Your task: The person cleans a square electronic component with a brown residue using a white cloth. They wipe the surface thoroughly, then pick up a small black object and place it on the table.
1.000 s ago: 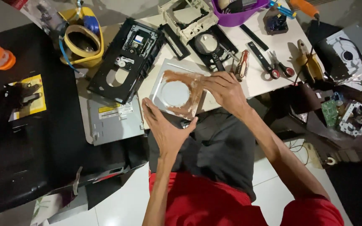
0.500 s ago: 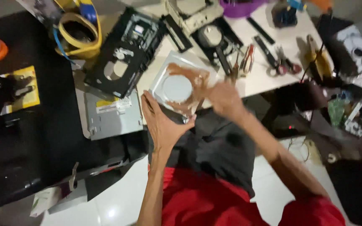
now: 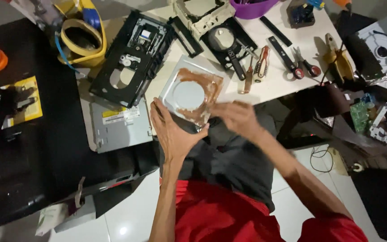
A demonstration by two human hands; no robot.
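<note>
A square metal cover plate (image 3: 189, 92) with a rusty brown ring around a round centre is held tilted over the edge of the white table (image 3: 269, 85). My left hand (image 3: 171, 130) grips its lower left edge from beneath. My right hand (image 3: 238, 118), blurred, is closed at its lower right corner. An opened black disc drive (image 3: 128, 60) lies just left of the plate, with a grey metal drive case (image 3: 119, 123) below it.
Past the plate lie a black drive tray (image 3: 222, 40), screwdrivers (image 3: 254, 67), scissors (image 3: 303, 67), pliers (image 3: 337, 60) and a purple bowl (image 3: 251, 6). A yellow tape roll (image 3: 83, 40) sits at the back left. Circuit parts (image 3: 381, 118) lie to the right. White floor tiles lie below.
My right hand has slid from the plate's upper right edge down to its lower right corner. The plate has tilted slightly. The view has shifted a little.
</note>
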